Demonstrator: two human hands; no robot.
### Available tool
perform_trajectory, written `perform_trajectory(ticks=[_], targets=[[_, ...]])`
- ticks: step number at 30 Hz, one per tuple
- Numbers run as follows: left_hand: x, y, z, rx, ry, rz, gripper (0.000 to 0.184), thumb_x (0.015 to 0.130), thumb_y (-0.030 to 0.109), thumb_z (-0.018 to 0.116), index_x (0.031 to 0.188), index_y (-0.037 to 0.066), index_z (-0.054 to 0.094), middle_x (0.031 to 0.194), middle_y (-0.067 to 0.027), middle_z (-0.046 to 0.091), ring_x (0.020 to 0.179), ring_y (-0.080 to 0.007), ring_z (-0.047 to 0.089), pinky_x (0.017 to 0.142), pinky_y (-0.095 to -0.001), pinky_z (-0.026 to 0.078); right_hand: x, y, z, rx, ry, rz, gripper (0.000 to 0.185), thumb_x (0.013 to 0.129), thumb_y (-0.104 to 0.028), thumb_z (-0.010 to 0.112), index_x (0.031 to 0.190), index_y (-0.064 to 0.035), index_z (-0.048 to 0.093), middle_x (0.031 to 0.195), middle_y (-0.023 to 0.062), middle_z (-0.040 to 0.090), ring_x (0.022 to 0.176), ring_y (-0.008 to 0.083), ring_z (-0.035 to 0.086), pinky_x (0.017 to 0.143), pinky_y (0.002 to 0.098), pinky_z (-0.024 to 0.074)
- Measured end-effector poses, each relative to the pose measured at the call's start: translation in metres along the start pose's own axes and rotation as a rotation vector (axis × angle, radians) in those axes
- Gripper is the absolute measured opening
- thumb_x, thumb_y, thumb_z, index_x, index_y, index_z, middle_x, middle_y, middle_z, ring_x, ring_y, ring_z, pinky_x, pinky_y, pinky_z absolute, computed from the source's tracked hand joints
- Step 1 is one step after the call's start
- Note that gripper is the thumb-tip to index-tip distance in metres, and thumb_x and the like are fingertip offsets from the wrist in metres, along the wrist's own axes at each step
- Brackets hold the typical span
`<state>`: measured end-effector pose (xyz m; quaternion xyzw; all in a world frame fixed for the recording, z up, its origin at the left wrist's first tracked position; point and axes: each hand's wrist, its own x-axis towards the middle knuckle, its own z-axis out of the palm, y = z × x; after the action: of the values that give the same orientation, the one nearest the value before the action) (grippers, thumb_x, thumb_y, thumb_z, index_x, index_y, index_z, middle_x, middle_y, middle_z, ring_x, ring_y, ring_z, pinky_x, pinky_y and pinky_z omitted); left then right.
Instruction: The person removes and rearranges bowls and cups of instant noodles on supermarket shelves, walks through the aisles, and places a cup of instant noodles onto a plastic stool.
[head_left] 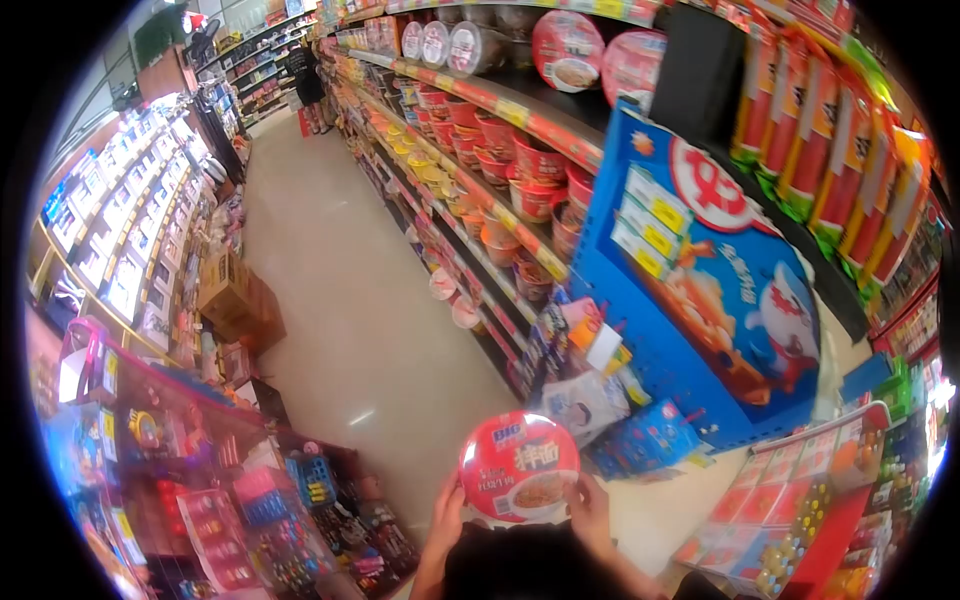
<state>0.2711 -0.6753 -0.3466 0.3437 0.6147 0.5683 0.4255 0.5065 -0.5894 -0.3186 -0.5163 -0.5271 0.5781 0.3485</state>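
Observation:
A round instant noodle bowl (519, 466) with a red lid is held between both hands, low in the middle of the head view. The lid faces up and shows printed lettering and a picture of noodles. My left hand (449, 508) is closed on the bowl's left edge. On the right edge, my right hand (587, 503) grips it. The undersides of the bowl and some fingertips are hidden.
To the right runs a long shelf (455, 190) of noodle bowls, ending in a blue display panel (690, 300). Cardboard boxes (237, 298) stand left of the aisle floor (340, 290). A person (306, 80) stands far down the aisle. Toy displays (220, 500) fill the lower left.

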Motion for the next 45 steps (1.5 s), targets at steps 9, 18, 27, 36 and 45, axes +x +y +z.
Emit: perform_trajectory(ticks=[9, 18, 27, 36, 45], targets=[[0.096, 0.054, -0.105, 0.157, 0.008, 0.153, 0.05, 0.096, 0.008, 0.048, 0.145, 0.001, 0.04, 0.119, -0.0108, 0.052, 0.105, -0.0188, 0.049, 0.091, -0.0316, 0.042, 0.084, -0.046, 0.121, 0.147, -0.047, -0.114, 0.034, 0.097, -0.011, 0.058, 0.129, -0.0004, 0.054, 0.087, -0.002, 0.055, 0.066, 0.0027, 0.049, 0.054, 0.0183, 0.0397], [0.203, 0.096, -0.125, 0.094, -0.154, 0.332, 0.061, 0.092, 0.002, 0.054, 0.148, -0.001, 0.031, 0.123, -0.012, 0.051, 0.103, -0.0191, 0.05, 0.091, -0.0312, 0.043, 0.155, -0.118, 0.141, 0.108, 0.1, -0.243, 0.038, 0.095, -0.011, 0.061, 0.13, 0.0016, 0.052, 0.094, 0.0005, 0.056, 0.068, 0.0036, 0.05, 0.056, 0.0194, 0.0409], [0.343, 0.195, -0.104, 0.088, -0.419, 0.48, 0.066, 0.092, 0.001, 0.053, 0.15, -0.005, 0.022, 0.141, -0.0161, 0.041, 0.122, -0.0213, 0.045, 0.103, -0.0341, 0.037, 0.234, -0.199, 0.142, 0.083, 0.246, -0.495, 0.041, 0.095, -0.004, 0.058, 0.133, 0.0048, 0.048, 0.112, 0.0079, 0.052, 0.084, 0.0082, 0.055, 0.064, 0.0217, 0.0481], [0.465, 0.303, -0.063, -0.118, -0.63, 0.485, 0.088, 0.085, 0.007, 0.062, 0.154, -0.002, 0.008, 0.157, -0.0154, 0.023, 0.143, -0.0242, 0.028, 0.115, -0.0386, 0.025, 0.314, -0.295, 0.126, 0.089, 0.42, -0.807, 0.044, 0.094, -0.008, 0.06, 0.132, 0.0109, 0.047, 0.108, 0.0123, 0.052, 0.093, 0.0127, 0.056, 0.075, 0.0224, 0.0494], [0.566, 0.373, -0.01, -0.108, -0.84, 0.783, 0.104, 0.079, 0.027, 0.075, 0.153, -0.004, 0.009, 0.154, -0.0181, 0.028, 0.139, -0.0284, 0.036, 0.113, -0.0423, 0.031, 0.357, -0.368, 0.115, -0.115, 0.753, -0.956, 0.04, 0.091, -0.008, 0.062, 0.125, 0.0101, 0.053, 0.095, 0.0119, 0.057, 0.08, 0.0129, 0.055, 0.064, 0.0228, 0.0475]])
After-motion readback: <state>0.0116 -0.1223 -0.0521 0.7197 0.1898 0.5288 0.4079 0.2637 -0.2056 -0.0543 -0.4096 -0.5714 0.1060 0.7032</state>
